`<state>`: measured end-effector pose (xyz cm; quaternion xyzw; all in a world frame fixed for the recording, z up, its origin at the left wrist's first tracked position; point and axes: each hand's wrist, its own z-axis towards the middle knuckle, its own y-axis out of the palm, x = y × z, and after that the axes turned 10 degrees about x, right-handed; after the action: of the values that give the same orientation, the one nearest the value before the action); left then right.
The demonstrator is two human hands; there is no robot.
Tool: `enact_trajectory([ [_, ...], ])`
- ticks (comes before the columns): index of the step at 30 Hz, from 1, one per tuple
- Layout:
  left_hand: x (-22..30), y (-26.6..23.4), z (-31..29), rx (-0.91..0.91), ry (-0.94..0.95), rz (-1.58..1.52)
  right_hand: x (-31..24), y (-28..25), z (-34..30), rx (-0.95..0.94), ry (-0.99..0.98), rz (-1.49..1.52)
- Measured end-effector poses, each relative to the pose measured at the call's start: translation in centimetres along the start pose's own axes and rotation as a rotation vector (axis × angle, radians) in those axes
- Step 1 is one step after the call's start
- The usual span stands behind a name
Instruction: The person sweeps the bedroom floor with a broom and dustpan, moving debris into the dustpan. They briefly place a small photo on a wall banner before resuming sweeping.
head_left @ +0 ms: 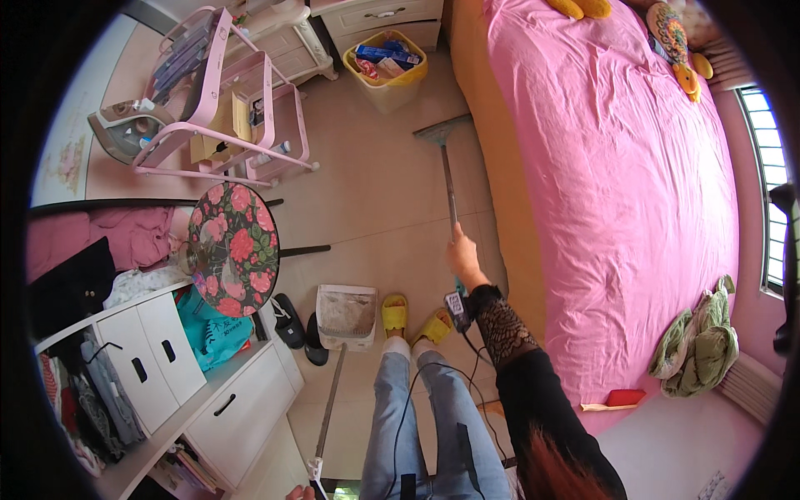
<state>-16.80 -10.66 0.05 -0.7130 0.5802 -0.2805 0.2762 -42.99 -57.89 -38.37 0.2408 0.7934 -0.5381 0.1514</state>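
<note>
My right hand (464, 254) is closed around the long grey handle of a broom (448, 179). The broom's wide, flat head (442, 127) rests on the tiled floor beside the bed's side. At the lower edge, only part of my left hand (300, 493) shows, its fingers curled at the white top of the dustpan's handle. That long-handled dustpan (347, 312) stands on the floor just left of my feet, its pale pan streaked with dirt. A small display device (456, 310) with a cable sits at my right wrist.
A bed with a pink sheet (625, 192) fills the right. A full yellow-lined bin (386, 96) stands ahead, near white drawers (379, 15). At left are a pink trolley (208, 117), a flowered round stool (235, 250), a white cabinet (242, 408) and dark slippers (288, 321).
</note>
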Motion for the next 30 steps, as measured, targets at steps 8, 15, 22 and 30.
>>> enact_trajectory([
  [8, 0.8, 4.7, -1.0, 0.034, 0.02, -0.065, 0.9, 1.0, -7.5, 0.004, 0.136, 0.01],
  [15, 5.9, 5.1, -1.4, 0.266, 0.365, 0.006, 3.5, 1.2, -4.9, 0.046, 0.101, 0.141],
  [22, 11.1, 2.2, 0.0, 0.254, 0.648, 0.238, 6.8, 1.4, -11.5, 0.054, 0.275, 0.23],
  [30, 18.9, 3.2, 2.1, 0.151, 0.779, 0.266, 6.7, 4.1, -23.0, 0.095, 0.504, 0.327],
])
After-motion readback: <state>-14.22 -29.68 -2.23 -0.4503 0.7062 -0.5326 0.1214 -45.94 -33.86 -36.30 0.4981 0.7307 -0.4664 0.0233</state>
